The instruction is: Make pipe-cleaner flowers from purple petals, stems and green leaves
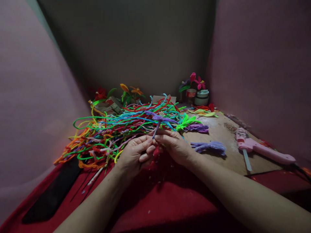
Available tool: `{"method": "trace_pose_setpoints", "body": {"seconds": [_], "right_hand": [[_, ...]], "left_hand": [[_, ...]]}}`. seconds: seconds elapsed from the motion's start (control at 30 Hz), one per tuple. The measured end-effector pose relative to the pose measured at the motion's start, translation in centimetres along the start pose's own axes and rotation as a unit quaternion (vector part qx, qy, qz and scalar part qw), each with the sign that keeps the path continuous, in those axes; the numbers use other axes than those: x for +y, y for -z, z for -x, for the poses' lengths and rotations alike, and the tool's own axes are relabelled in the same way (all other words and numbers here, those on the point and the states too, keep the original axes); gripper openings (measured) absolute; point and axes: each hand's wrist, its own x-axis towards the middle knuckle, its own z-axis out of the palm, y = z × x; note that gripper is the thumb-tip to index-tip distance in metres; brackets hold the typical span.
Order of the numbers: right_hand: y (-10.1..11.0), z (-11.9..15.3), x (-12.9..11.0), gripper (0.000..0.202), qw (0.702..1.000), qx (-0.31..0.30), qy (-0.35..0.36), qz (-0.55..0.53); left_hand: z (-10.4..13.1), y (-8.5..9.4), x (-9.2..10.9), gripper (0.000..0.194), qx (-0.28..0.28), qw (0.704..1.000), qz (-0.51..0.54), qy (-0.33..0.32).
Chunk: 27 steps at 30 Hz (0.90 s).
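Note:
Both hands meet at the middle of the view, over the red cloth. Between their fingertips stands a purple pipe-cleaner flower (159, 119), its petals spread at the top around a pale centre and its thin stem pointing down. My left hand (136, 150) is closed, thumb and forefinger pinching the lower stem. My right hand (173, 144) pinches the same stem from the other side. Just behind the flower lies a heap of many-coloured pipe cleaners (116, 123). Right of the hands rest a bright green bundle (187, 122) and a purple bundle (210, 148).
A pink hot glue gun (264, 150) lies on a wooden board (233, 136) at the right. A long black object (52, 194) is at the left on the red cloth (170, 207). Finished-looking flowers (136, 90) and a lidded jar (201, 97) stand at the back.

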Motion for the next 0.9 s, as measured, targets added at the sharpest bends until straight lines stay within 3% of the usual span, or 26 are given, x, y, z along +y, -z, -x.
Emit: {"method": "trace_pose_setpoints", "body": {"seconds": [0.57, 0.7, 0.8, 0.9], "right_hand": [[0.0, 0.0, -0.1, 0.018, 0.999, -0.033, 0.022, -0.012], [-0.1, -0.1, -0.2, 0.016, 0.999, 0.008, 0.050, 0.019], [-0.5, 0.0, -0.4, 0.012, 0.996, 0.060, 0.065, 0.029], [-0.8, 0.2, -0.5, 0.010, 0.996, 0.060, 0.059, 0.034]], "left_hand": [[0.1, -0.4, -0.1, 0.014, -0.002, 1.000, 0.005, 0.004], [0.0, -1.0, -0.2, 0.021, 0.063, 0.986, -0.138, -0.063], [0.2, -1.6, -0.4, 0.017, 0.130, 0.954, -0.236, -0.128], [0.4, -2.0, -0.5, 0.011, 0.175, 0.922, -0.298, -0.173]]}}
